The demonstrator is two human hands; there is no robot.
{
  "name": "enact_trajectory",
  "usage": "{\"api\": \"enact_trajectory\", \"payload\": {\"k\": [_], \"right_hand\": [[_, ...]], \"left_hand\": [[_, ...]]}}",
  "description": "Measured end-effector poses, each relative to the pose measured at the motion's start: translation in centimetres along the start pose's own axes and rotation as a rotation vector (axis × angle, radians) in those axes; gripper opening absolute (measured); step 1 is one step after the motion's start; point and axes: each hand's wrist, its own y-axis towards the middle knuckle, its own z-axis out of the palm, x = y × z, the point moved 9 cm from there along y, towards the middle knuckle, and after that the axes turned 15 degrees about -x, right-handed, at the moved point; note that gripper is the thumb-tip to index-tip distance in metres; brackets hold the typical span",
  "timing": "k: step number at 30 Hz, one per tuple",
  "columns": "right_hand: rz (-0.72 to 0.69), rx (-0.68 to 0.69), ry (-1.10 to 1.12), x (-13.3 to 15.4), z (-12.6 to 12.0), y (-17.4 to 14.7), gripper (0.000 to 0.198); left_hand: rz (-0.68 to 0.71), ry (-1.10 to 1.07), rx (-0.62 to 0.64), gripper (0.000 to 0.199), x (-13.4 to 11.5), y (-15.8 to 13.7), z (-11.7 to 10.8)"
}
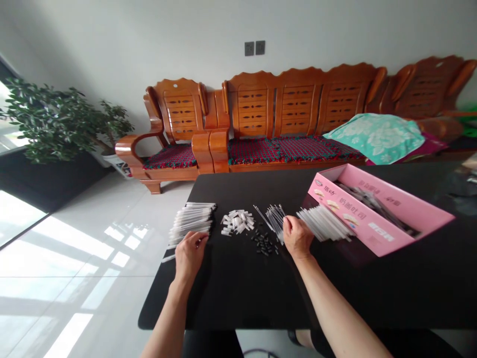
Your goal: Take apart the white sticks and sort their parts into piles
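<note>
My left hand [190, 252] is closed in a pinch at the near edge of a pile of white, dark-ended tubes [192, 219]. One tube end pokes out left of the hand; whether the fingers grip it is hidden. My right hand [297, 236] is curled closed beside a bundle of thin dark rods [275, 219], its fingertips close to them, and what it holds cannot be made out. Between the hands lie short whitish pieces [238, 221] and small black pieces [264, 243]. Just right of my right hand is a row of translucent white tubes [324, 222].
A pink open box [372, 214] holding dark, thin items stands on the black table [238, 293]. Behind the table are a carved wooden bench [298, 104] and a wooden armchair [182, 112]. A turquoise cushion [376, 136] rests on the bench; a potted plant [55, 119] stands at left.
</note>
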Motion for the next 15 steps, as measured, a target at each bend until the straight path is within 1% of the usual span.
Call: {"api": "enact_trajectory", "payload": {"k": [3, 6, 11, 15], "right_hand": [[0.000, -0.015, -0.005, 0.0, -0.1, 0.0, 0.027], [0.010, -0.025, -0.004, -0.2, -0.2, 0.0, 0.029], [0.025, -0.033, 0.011, -0.3, -0.3, 0.0, 0.029], [0.049, -0.025, 0.031, -0.4, -0.4, 0.0, 0.028]], "left_hand": [[0.046, 0.095, 0.059, 0.021, 1.8, -1.1, -0.9], [0.070, 0.144, 0.101, 0.022, 2.4, -1.8, -0.8], [0.089, 0.150, 0.121, 0.022, 1.7, -2.1, -0.1], [0.107, 0.137, 0.161, 0.020, 0.7, -2.4, 0.6]]}}
